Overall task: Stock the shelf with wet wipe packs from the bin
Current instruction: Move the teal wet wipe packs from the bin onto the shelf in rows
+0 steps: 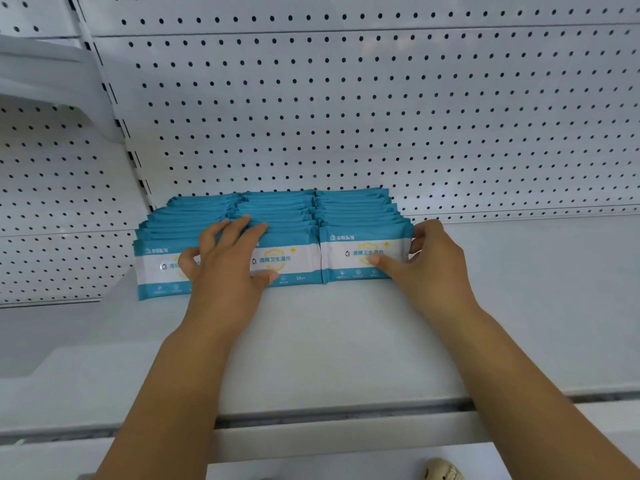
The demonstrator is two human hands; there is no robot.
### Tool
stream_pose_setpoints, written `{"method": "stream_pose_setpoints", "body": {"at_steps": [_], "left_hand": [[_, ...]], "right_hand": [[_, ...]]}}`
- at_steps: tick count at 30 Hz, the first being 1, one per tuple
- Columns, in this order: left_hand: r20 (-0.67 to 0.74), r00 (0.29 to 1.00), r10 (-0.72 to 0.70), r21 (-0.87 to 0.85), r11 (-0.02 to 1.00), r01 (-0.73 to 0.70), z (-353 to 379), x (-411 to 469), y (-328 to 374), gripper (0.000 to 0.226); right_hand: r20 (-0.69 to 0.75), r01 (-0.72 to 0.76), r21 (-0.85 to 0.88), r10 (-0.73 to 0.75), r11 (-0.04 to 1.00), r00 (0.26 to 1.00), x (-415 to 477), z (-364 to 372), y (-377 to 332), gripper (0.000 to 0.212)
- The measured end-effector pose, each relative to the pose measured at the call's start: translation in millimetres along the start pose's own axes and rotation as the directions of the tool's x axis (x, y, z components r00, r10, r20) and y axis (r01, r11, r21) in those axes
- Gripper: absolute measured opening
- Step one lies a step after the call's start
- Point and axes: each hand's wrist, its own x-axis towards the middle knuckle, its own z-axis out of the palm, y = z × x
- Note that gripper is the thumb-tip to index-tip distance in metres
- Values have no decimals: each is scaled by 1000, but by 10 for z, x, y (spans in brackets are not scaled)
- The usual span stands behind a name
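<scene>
Teal wet wipe packs [287,261]: left hand [225,265] splayed flat across them; right hand [436,261] pinches rightmost row.

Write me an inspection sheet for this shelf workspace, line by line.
Surface: white shelf with a grey strip along its front edge.
Job's things: teal-and-white wet wipe packs standing upright in three side-by-side rows at the shelf's back left; bin not in view.
Clutter: beige object cut off at the bottom edge, cannot be identified.
Hands: left hand rests over the front packs of the left and middle rows, fingers on their tops; right hand grips the right row's outer end, thumb on the front pack's face.
Cables: nothing seen.
Surroundings: white pegboard back panel.
</scene>
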Motion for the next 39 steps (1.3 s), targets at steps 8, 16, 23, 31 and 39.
{"method": "stream_pose_setpoints", "body": {"at_steps": [8,16,23,31,39], "left_hand": [[-69,995,71,-113,991,-78,-28,-57,179,59],[-32,975,220,-323,921,-218,150,-230,962,47],[25,952,306,-430,863,-266,302,-453,1702,52],[80,863,499,-580,727,-367,368,-900,2824,52],[80,735,674,-680,575,-454,317,-1446,3707,49]], "right_hand": [[46,30,-59,-27,998,999,-214,-268,34,73],[66,138,-178,-128,974,990,-437,-840,218,65],[49,105,-365,-94,925,994,-420,-1702,566,63],[-17,17,-538,-31,843,999,-842,-2834,1043,60],[-128,-160,-592,104,790,986,-1605,-3705,1439,57]]}}
